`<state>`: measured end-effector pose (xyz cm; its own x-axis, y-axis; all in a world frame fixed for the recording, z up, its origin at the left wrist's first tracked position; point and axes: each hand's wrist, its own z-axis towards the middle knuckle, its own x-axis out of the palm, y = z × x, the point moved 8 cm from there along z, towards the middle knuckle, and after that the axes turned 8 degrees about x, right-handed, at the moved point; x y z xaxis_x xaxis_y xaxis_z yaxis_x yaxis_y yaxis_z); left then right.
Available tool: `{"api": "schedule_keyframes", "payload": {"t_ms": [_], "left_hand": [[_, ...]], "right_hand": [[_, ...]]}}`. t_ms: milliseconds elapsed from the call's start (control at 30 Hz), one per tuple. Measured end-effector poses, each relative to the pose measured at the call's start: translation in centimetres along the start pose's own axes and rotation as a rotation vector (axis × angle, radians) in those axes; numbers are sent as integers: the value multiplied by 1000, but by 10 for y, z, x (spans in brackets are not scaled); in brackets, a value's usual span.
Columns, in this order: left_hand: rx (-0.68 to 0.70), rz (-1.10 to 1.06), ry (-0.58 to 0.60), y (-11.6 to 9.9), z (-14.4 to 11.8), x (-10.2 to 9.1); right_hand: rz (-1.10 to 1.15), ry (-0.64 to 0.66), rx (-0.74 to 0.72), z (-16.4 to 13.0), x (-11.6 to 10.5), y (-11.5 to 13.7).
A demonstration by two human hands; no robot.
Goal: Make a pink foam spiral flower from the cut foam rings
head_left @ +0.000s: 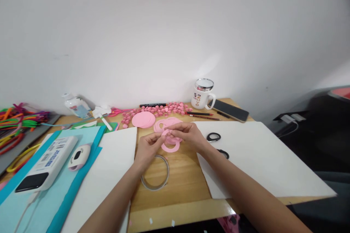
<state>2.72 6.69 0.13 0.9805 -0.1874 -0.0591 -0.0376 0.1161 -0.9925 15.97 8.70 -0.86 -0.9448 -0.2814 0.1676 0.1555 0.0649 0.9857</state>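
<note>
A pink paper ring hangs between my two hands above the wooden table. My left hand pinches its upper left edge. The fingertips of my right hand are closed on its upper edge, close to the left fingertips. Just behind lie more pink paper cutouts, partly covered by my right hand. A stack of pink paper discs sits to their left. Below my left hand rests a roll of tape on its side. Black-handled scissors are partly hidden by my right forearm.
Pink rolled pieces spread along the back, near a white mug and a phone. White sheets flank the table. At left are a power bank, a small white device, a bottle and pipe cleaners.
</note>
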Motion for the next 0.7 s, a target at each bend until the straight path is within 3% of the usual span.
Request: {"api": "schedule_keyframes", "payload": {"t_ms": [267,433,700], "left_hand": [[-26,7,39,2,-1,5],[-16,13,49,1,-2,5],[28,45,-27,-2,1,-3]], "right_hand": [[87,25,26,2,-1,-7],[34,-36,5,2,-6,-5],[-4,3,-20,1,0,0]]}}
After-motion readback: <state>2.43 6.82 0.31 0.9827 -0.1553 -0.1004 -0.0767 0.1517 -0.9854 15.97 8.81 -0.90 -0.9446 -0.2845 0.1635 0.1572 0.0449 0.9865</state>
